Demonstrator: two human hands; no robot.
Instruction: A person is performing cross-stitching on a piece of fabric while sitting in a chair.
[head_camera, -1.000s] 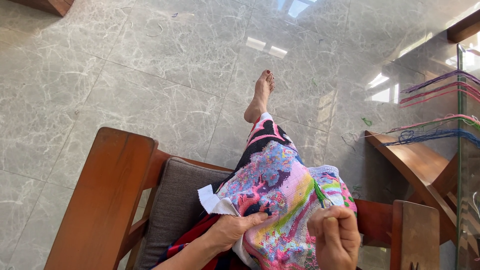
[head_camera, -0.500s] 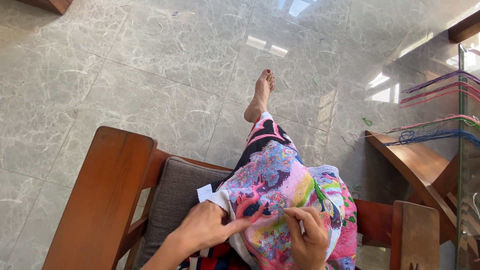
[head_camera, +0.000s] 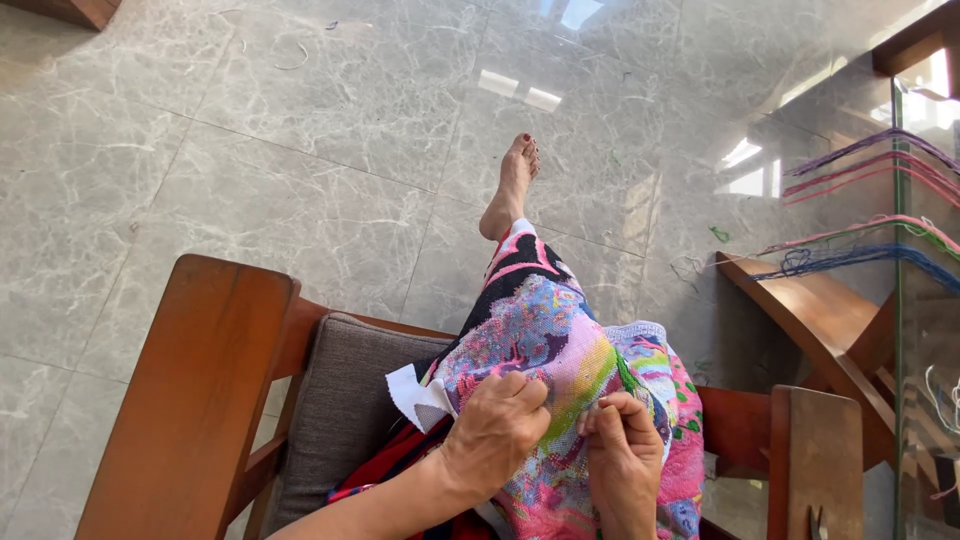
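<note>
While the grey marble floor (head_camera: 250, 170) fills most of what I see, one wooden armchair (head_camera: 190, 390) with a grey seat cushion (head_camera: 345, 410) sits under me, and one bare foot (head_camera: 512, 185) stretches out over the tiles. To my right one glass-topped surface (head_camera: 925, 300) on wooden legs carries several loose thread strands, purple, pink and blue (head_camera: 860, 258). Across the lap lies one many-coloured needlework cloth (head_camera: 545, 330) with a plain white border at its left edge. Both hands rest on its near part and cover some of the pattern. My left hand (head_camera: 495, 430) curls down on the cloth, its grip narrow and pinching the fabric. My right hand (head_camera: 622, 455) is just beside it, fingers bunched tight together against the cloth; I cannot tell what they pinch.
</note>
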